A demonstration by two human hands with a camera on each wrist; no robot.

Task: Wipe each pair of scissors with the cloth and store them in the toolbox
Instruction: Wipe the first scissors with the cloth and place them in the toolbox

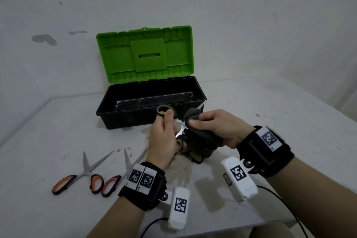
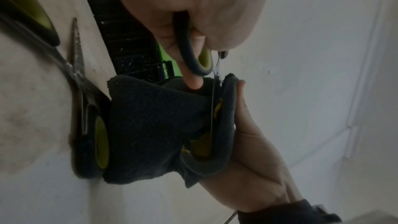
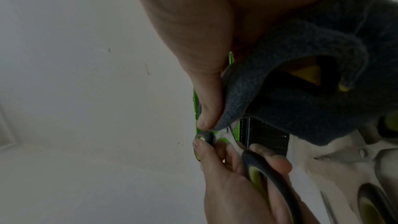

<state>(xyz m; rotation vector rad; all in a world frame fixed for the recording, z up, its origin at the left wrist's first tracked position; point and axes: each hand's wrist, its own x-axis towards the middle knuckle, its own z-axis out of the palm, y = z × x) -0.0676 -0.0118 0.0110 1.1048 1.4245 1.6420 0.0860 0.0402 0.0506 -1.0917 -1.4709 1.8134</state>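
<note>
Scissors with dark handles lined in yellow-green (image 1: 174, 121) are held up at the centre of the head view, in front of the near wall of the toolbox and above the table, their blades spread apart. The left hand (image 1: 164, 137) grips them by the handles, thumb over the upper loop and fingers curled round the lower one; the left wrist view shows a finger passing through a loop (image 2: 193, 57). Just to the right, the right hand (image 1: 216, 127) pinches a dark grey cloth (image 1: 201, 127) folded over one blade, thumb on top and fingers curled beneath, so both hands are closed on something and nearly touch. In the left wrist view the thin blade edge runs down into the fold of the cloth (image 2: 150, 125). A second pair with the same dark and yellow-green handles (image 2: 90, 125) lies open on the table under the hands, partly covered by the hanging cloth. The toolbox (image 1: 119, 110) stands open at centre frame, black tub with its green lid (image 1: 144, 54) raised against the wall. At lower left on the white table (image 1: 270, 106) lie orange-handled scissors (image 1: 81, 176) and, just beside them, pink-handled scissors (image 1: 119, 176), both open, the latter partly hidden by the left wrist band.
</note>
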